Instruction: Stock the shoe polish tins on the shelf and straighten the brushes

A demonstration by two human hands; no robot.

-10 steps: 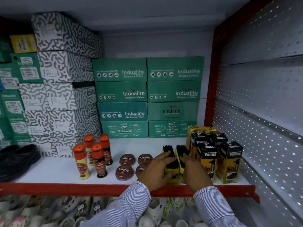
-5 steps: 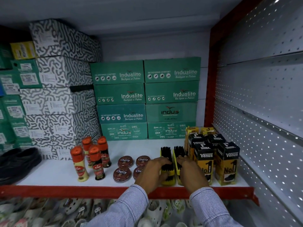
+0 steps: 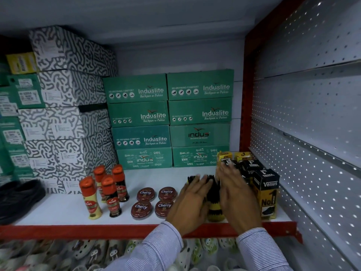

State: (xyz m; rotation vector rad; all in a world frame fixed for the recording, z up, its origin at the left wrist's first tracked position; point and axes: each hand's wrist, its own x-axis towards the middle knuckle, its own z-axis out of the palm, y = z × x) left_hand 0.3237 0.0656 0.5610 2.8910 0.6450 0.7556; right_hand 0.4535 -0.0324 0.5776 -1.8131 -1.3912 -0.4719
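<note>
With 4 Cherry polish tins [image 3: 154, 202] already set in a 2-by-2 block on the white shelf [image 3: 58, 208], just left of the brushes [image 3: 212, 192], looks like the brush-straightening step. Left hand [image 3: 190, 202] flat and spread against the left side of the black bristles; right hand [image 3: 235, 200] likewise spread, fingers blurred — reaching up between the brushes and the Venus boxes [image 3: 266, 192]. Nothing gripped by either hand; palms only flanking the pair. Yellow brush backs visible low between the wrists, near the red shelf edge [image 3: 78, 230]. Next, probably: pressing both palms inward to square the 2 brushes parallel — gently, so as not to nudge the nearest tin or topple a box.
</note>
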